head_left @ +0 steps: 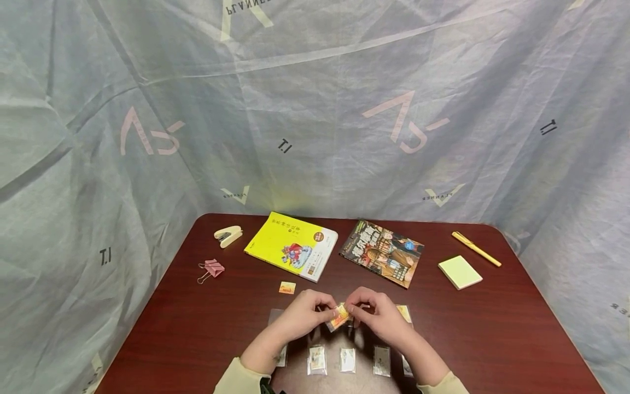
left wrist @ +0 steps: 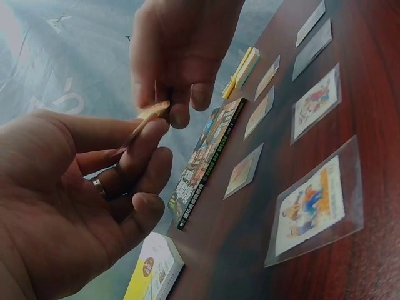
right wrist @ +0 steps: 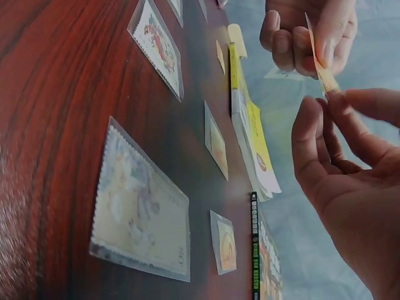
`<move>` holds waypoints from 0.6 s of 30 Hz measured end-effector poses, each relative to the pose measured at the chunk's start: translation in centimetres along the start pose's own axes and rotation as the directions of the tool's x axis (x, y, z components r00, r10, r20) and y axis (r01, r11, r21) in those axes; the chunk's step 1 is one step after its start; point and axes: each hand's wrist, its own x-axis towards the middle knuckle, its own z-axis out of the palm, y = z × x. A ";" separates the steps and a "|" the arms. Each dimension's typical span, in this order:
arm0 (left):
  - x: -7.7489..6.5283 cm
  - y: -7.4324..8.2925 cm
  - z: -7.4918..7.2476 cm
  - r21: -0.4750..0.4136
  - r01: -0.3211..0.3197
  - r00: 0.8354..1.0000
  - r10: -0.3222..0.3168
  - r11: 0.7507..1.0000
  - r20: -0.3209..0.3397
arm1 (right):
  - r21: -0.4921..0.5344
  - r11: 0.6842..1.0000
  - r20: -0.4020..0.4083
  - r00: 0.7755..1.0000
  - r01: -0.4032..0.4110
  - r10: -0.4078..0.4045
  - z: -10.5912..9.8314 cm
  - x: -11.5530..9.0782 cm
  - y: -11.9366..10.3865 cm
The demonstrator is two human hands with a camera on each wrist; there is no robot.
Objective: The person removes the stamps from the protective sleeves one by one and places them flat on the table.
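Over the table's near middle, both hands hold a small orange-yellow stamp (head_left: pixel 340 316), with a clear sleeve showing at its lower edge. My left hand (head_left: pixel 306 314) pinches its left side between thumb and fingers. At the upper right corner, my right hand (head_left: pixel 378 314) pinches with thumb and forefinger. The right wrist view shows the stamp (right wrist: pixel 319 59) nearly edge-on between the two hands. Below lie sleeved stamps with perforated edges, among them a pale one (right wrist: pixel 140 209) and one with colourful figures (left wrist: pixel 309 206). A loose orange stamp (head_left: pixel 287 288) lies beyond my left hand.
Further back are a yellow book (head_left: pixel 280 241) and a dark comic-style book (head_left: pixel 384 254). A cream stapler (head_left: pixel 228 236) and a pink binder clip (head_left: pixel 213 268) lie left; a sticky-note pad (head_left: pixel 460 272) and a yellow pen (head_left: pixel 476 249) lie right. Grey cloth (head_left: pixel 315 109) surrounds the table.
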 end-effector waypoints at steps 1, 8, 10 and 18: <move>0.0 0.0 0.0 0.000 0.001 1.000 -0.001 1.000 -0.005 | -0.002 1.000 -0.001 1.000 0.004 -0.004 0.0 0.0 -0.3; -0.1 0.3 0.0 0.030 0.004 1.000 -0.004 1.000 -0.024 | -0.071 0.997 -0.030 0.999 -0.039 0.037 0.3 0.2 -1.5; -0.1 0.4 0.1 0.034 0.001 1.000 0.000 0.999 -0.028 | -0.064 0.997 -0.036 0.998 -0.048 0.045 0.4 0.2 -1.5; -0.3 0.1 0.1 0.023 -0.019 0.999 0.020 1.000 -0.035 | 0.007 0.999 -0.075 0.996 -0.050 0.050 0.3 0.2 -0.7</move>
